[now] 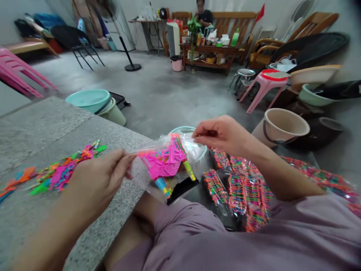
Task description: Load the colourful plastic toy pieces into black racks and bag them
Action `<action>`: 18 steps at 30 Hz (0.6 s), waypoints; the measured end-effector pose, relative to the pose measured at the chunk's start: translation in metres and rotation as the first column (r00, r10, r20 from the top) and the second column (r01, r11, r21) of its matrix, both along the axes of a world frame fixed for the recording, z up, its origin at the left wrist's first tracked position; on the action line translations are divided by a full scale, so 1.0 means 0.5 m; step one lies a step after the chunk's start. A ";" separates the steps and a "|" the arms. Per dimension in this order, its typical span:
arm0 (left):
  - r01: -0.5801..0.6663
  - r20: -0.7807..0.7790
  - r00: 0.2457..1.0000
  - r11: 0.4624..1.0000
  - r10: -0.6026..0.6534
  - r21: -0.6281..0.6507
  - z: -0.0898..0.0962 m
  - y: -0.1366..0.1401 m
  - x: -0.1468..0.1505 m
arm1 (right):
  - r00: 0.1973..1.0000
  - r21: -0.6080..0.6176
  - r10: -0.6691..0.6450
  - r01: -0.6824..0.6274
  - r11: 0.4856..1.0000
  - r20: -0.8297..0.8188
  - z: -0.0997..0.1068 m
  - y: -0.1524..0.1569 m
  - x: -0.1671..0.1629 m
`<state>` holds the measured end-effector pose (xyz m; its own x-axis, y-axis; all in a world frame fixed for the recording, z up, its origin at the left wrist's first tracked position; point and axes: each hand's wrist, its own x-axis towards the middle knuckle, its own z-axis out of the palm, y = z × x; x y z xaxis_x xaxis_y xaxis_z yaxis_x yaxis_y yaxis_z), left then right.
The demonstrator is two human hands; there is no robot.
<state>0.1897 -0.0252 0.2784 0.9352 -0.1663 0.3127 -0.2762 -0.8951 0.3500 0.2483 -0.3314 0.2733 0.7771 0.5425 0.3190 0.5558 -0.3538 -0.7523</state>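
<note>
Above my lap, a clear plastic bag holds pink, yellow, blue and other bright plastic pieces, with a black strip at its lower end. My left hand pinches the bag's left edge. The fingertips of my right hand are closed on thin clear plastic at the upper right; whether that is the same bag's edge I cannot tell. Left of the bag, a loose pile of coloured plastic pieces lies on the speckled stone slab, partly behind my left hand and forearm.
Several filled clear packs lie to my right, beside my lap. Behind the bag stands a pale basin, mostly covered. A beige bucket and pink stool are at right. Turquoise basins stand beyond the slab. A person sits far back.
</note>
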 end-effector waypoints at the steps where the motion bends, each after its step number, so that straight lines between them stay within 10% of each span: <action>1: 0.050 -0.010 0.999 0.998 -0.050 0.040 -0.004 -0.014 0.013 | 0.999 -0.013 -0.009 0.008 1.000 -0.043 -0.010 -0.015 0.005; 12: -0.415 -0.019 0.910 0.907 0.414 -0.069 -0.052 -0.188 0.137 | 0.968 0.240 -0.171 0.212 0.947 -0.181 -0.049 0.011 0.070; 18: -0.362 0.260 0.899 0.932 0.352 -0.009 0.072 -0.154 0.176 | 0.948 -0.220 0.101 -0.033 0.975 0.302 0.018 -0.032 0.085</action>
<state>0.2779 -0.1021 0.3145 0.8244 0.1472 0.5465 -0.0099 -0.9617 0.2740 0.2907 -0.3473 0.2823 0.6175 0.6705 0.4111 0.7769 -0.4384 -0.4519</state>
